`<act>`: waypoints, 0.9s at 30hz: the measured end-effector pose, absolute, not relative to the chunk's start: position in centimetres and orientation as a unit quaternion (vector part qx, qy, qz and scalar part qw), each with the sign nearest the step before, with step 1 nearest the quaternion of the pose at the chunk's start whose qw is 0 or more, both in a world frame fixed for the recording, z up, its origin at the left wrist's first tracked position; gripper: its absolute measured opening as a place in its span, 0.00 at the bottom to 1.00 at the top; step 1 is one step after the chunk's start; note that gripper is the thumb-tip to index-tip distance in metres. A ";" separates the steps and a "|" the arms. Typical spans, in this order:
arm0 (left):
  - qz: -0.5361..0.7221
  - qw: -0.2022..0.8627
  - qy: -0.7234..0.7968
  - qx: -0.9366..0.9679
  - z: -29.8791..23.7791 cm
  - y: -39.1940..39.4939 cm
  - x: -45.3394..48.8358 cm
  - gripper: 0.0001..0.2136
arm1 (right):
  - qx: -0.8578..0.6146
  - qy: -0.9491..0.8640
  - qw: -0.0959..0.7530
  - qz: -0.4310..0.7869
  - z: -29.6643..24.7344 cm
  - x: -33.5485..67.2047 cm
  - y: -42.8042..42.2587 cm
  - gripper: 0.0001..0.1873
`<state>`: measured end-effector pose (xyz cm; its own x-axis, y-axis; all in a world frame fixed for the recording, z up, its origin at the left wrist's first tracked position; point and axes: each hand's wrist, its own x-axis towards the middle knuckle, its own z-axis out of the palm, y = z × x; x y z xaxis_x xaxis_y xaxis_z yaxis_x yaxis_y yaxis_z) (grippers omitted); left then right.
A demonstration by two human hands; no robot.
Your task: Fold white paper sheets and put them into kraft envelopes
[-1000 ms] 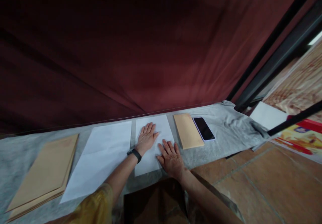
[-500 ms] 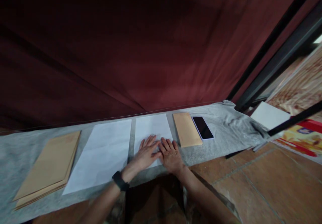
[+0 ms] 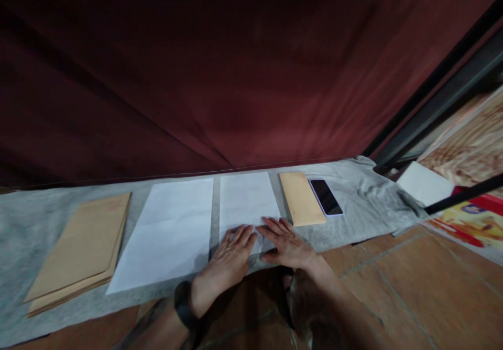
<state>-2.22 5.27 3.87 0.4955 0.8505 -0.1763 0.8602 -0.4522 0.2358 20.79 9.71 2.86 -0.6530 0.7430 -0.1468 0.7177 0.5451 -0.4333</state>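
Note:
My left hand (image 3: 227, 260) and my right hand (image 3: 288, 244) lie side by side, fingers stretched flat, on the near end of a narrow folded white sheet (image 3: 247, 200). The sheet rests on a grey cloth (image 3: 31, 219) spread over the floor. A black band is on my left wrist. Neither hand grips anything. A wider white sheet (image 3: 173, 232) lies just left of the folded one. A small tan envelope (image 3: 301, 205) lies just right of it.
A stack of large tan envelopes (image 3: 80, 250) sits at the far left of the cloth. A dark phone (image 3: 326, 197) lies beside the small envelope. A dark red curtain (image 3: 220, 72) hangs behind. Brown floor tiles (image 3: 412, 292) and a colourful printed sheet (image 3: 469, 221) are at right.
Both hands slid back along the folded sheet toward me, from its middle to its near end. They now lie close together. The view shifted slightly.

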 end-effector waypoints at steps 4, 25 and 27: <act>-0.038 0.142 0.513 0.846 3.7 4.6 -2.2 0.39 | -0.409 -0.886 0.015 0.219 3.1 20.7 9.6 0.44; 0.119 0.232 0.505 0.823 7.9 4.4 -6.5 0.13 | -0.391 -0.768 0.218 0.458 5.0 23.4 10.5 0.16; 0.138 0.272 0.509 0.805 8.0 4.5 -7.8 0.15 | -0.400 -0.739 0.235 0.488 5.5 23.6 10.4 0.15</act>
<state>-7.85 4.54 7.96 0.4446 0.8941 -0.0550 0.7438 -0.3343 0.5788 23.61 10.45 5.49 -0.5692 0.8210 -0.0446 0.3628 0.2021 -0.9097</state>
